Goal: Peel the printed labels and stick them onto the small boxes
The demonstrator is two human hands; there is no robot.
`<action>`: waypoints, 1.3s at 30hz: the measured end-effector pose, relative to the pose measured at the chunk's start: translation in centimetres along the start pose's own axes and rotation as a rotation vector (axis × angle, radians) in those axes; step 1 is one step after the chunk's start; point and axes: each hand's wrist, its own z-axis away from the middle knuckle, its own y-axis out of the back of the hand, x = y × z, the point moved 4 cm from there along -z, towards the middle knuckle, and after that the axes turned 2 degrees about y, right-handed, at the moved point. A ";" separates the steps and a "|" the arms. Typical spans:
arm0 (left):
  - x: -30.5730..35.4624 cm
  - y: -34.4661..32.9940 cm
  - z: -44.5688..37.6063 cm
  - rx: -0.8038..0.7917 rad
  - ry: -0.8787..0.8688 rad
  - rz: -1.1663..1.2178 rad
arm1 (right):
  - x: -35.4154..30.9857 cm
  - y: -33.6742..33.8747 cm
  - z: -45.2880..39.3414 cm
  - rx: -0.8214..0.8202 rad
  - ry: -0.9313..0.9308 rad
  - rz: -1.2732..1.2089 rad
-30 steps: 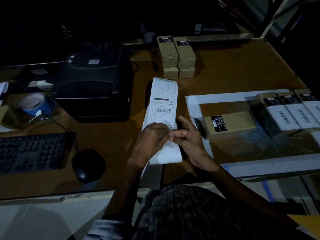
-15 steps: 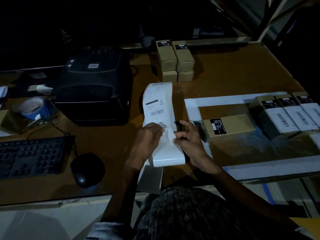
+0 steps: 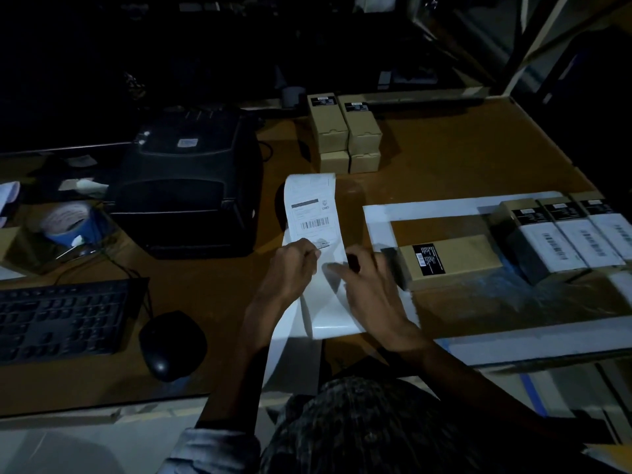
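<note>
Hands [image 3: 328, 268] pinch label strip [image 3: 313, 213] between them

Eight boxes [image 3: 448, 260], one printer [image 3: 191, 189], one keyboard [image 3: 61, 323]

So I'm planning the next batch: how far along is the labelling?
Done: three boxes at the right already carry white barcode labels. In hand: the left hand pinches the label strip while the right hand works at its lower part; the peel looks barely begun. Left: the plain box beside the right hand and the stack of four at the back show no white label.
</note>
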 end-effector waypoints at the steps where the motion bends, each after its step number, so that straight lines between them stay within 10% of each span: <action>1: 0.1 0.0 0.0 -0.010 0.006 -0.011 | -0.3 -0.1 0.2 -0.021 0.015 0.031; 19: 1.9 3.8 -5.3 -0.059 0.174 -0.341 | -1.4 0.7 -1.0 -0.387 0.066 0.066; 39: 9.8 15.6 -1.1 0.815 0.000 -0.283 | -2.0 0.6 -2.6 -0.360 -0.008 0.054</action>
